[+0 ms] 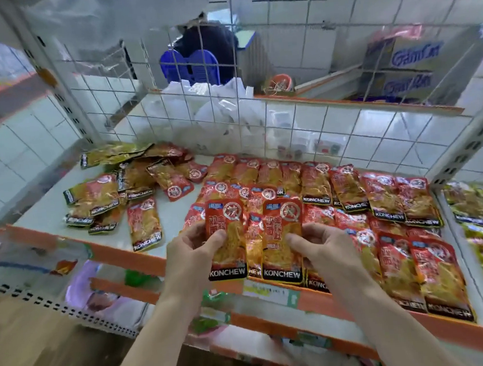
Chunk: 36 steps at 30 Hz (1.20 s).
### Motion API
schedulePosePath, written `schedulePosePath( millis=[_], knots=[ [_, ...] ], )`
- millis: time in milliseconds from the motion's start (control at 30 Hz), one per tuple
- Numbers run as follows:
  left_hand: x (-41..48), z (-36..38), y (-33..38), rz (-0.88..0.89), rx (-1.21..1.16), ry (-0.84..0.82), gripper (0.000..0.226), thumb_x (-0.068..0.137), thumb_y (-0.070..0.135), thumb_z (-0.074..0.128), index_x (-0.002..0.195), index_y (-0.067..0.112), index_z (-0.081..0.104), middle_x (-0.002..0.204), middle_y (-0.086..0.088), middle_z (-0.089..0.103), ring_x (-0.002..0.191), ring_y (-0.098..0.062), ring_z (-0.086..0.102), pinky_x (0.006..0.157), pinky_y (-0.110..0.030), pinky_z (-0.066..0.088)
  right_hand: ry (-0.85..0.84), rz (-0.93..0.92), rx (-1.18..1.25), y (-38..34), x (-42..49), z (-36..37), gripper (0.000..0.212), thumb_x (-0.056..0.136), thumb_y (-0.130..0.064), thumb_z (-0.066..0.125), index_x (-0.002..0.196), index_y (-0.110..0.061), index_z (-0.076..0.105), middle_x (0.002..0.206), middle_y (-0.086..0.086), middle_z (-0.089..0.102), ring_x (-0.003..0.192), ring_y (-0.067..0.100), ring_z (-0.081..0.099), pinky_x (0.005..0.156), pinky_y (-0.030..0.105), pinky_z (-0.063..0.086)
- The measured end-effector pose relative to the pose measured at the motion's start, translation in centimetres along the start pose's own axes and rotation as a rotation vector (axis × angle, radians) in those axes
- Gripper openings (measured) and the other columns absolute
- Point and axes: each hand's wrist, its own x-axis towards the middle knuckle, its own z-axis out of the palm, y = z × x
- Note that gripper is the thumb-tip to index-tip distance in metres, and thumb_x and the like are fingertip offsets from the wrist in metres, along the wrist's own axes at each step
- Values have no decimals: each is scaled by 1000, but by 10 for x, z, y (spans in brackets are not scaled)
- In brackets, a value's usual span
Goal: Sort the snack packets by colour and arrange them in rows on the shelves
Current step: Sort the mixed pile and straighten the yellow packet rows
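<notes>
White shelf (174, 216), wire grid (253, 65) behind: rows of red KONCHEW packets (316, 182) on right part, loose pile of packets (101, 195) on left. Left hand (188, 254) pinching red packet (224, 222), right hand (327, 248) pinching second red packet (282, 229), side by side over shelf front.

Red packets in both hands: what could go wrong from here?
1. The left hand pinches the left packet, the right hand the right packet, both over the shelf's orange edge; a slipping grip could drop one below.
2. Setting them down might nudge the overlapping red rows askew.
</notes>
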Motion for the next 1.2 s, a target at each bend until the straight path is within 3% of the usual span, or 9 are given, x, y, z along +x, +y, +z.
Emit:
schedulePosePath(
  millis=[133,267,333,500,600,700,900,1067,1200],
  knots=[
    [34,-16,0,19,68,-95,16,87,15,75,102,21,72,93,3,77,93,-20,73,90,-43,58,104,30,-35,3,4,29,6,86,-12,75,87,-18,71,72,-5,74,63,1,67,55,12,47],
    [58,-21,-10,88,202,-183,13,87,13,76,90,25,72,89,1,76,88,-23,72,86,-49,59,205,15,-149,9,10,49,10,86,-16,75,81,-22,70,78,-3,75,79,16,71,71,26,57],
    [67,-22,-16,164,274,-216,11,87,14,75,87,25,73,86,1,75,86,-23,71,83,-50,58,248,-7,-233,10,11,57,14,87,-19,75,79,-27,66,83,-3,73,82,16,70,76,27,58],
    [73,-28,-24,375,461,-244,9,88,22,75,93,17,70,82,3,70,78,-15,66,74,-42,57,311,-40,-365,13,13,71,13,88,-24,73,80,-28,65,83,-3,71,80,13,67,70,20,54],
    [74,-31,-24,478,534,-253,14,89,24,75,93,13,67,77,5,68,72,-9,63,67,-36,56,322,-56,-469,14,13,77,17,90,-25,71,75,-25,63,75,-3,68,68,5,63,56,10,47],
    [77,-32,-25,568,609,-279,17,90,27,73,95,12,67,78,5,67,70,-8,63,66,-35,56,342,-69,-575,14,14,80,20,91,-25,70,74,-19,62,68,-5,63,56,-1,57,52,8,42],
    [77,-31,-33,661,727,-227,43,88,29,75,120,2,67,100,-8,73,90,-24,68,82,-40,58,355,-146,-704,16,11,84,15,91,-25,70,84,-22,57,72,-11,58,64,-1,55,55,5,42],
    [73,-29,-38,648,841,-194,43,92,33,68,120,1,64,105,-11,67,95,-29,64,82,-35,53,383,-194,-823,25,16,83,19,90,-28,71,80,-18,59,73,-9,57,65,0,55,56,12,44],
    [74,-29,-40,640,899,-204,44,93,35,65,120,0,62,107,-12,65,97,-29,63,83,-32,51,387,-209,-848,28,16,83,16,91,-29,70,87,-18,60,79,-8,57,70,3,55,66,18,50]
  ],
)
